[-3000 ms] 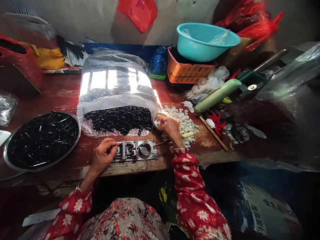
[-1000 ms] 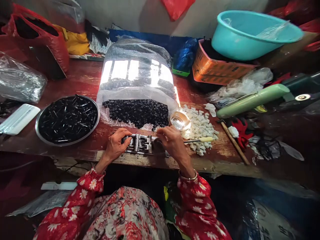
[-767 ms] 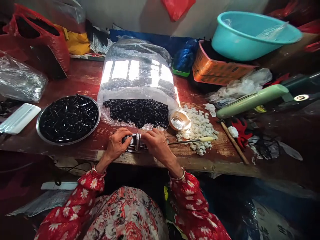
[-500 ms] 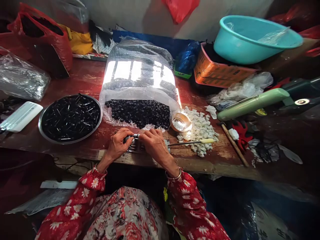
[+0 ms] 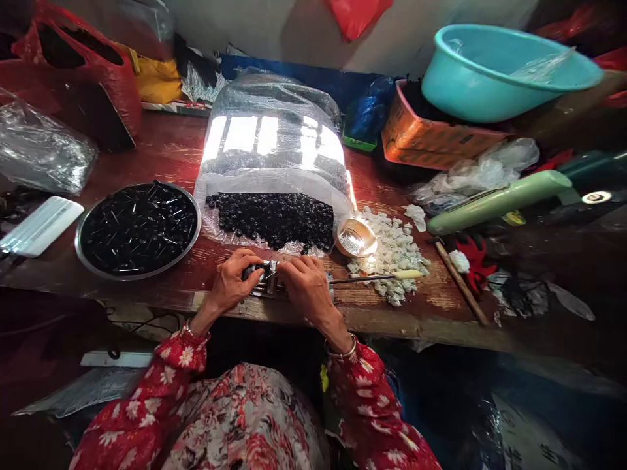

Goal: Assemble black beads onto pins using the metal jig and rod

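Observation:
A small metal jig (image 5: 267, 282) is fixed at the near edge of the red wooden table (image 5: 161, 163). My left hand (image 5: 230, 282) grips its left end with curled fingers. My right hand (image 5: 306, 286) lies over its right part, fingers pinched together at the middle of the jig; what they pinch is too small to make out. Behind the jig an open clear bag (image 5: 274, 163) spills small black parts (image 5: 274, 219). A little brass-coloured dish (image 5: 356, 238) and a pile of small white pieces (image 5: 392, 245) lie to the right.
A round metal pan of black pins (image 5: 137, 228) sits at the left. A thin tool with a pale handle (image 5: 392, 277) lies right of the jig. A teal basin (image 5: 499, 68) rests on an orange crate (image 5: 431, 134). Bags and clutter line the back.
My right hand came from the brass dish down to the jig, then slid left until it met my left hand at the jig's middle. My left hand stayed put.

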`<state>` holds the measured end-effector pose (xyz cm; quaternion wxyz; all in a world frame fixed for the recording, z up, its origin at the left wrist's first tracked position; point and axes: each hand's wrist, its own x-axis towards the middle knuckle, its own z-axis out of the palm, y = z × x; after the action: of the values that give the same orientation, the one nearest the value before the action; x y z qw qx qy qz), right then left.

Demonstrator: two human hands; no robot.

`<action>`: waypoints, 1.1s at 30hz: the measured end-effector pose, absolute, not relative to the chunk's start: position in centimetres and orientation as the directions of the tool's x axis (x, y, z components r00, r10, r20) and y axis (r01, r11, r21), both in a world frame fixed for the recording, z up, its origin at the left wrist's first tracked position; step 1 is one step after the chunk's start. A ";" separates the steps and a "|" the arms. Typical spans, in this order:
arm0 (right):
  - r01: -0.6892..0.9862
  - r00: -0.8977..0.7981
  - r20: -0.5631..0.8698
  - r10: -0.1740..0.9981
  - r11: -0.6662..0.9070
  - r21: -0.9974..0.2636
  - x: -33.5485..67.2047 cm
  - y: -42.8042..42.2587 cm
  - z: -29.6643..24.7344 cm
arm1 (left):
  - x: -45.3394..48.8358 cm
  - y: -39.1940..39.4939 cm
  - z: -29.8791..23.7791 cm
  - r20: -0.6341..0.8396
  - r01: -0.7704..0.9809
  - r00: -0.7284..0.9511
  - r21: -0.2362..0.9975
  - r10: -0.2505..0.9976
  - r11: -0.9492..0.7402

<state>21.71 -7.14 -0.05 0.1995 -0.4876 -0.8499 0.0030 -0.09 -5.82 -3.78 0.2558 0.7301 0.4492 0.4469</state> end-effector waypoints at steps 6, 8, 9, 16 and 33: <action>0.841 -0.452 0.294 0.842 0.513 -0.175 20.7 -7.1 -0.1 | -0.1 -5.8 -3.7 0.434 0.423 0.202 0.770 0.878 -0.478; 0.857 -0.438 0.261 0.860 0.487 -0.169 20.3 -7.1 -0.1 | -0.2 -5.8 -3.8 0.436 0.428 0.201 0.766 0.877 -0.479; 0.865 -0.428 0.247 0.869 0.473 -0.169 20.1 -7.0 -0.1 | -0.2 -5.8 -3.8 0.437 0.430 0.200 0.765 0.877 -0.479; 0.898 -0.359 0.247 0.900 0.405 -0.171 19.4 -7.3 -0.1 | -0.1 -5.8 -3.9 0.436 0.433 0.203 0.763 0.876 -0.480; 0.836 -0.389 0.349 0.853 0.486 -0.256 19.9 -9.1 -0.4 | -0.2 -5.8 -3.6 0.457 0.428 0.198 0.756 0.867 -0.495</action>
<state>19.92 -9.10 -0.44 0.2208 -0.5065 -0.8333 0.0192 -0.15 -5.81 -3.61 0.2413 0.7353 0.4405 0.4550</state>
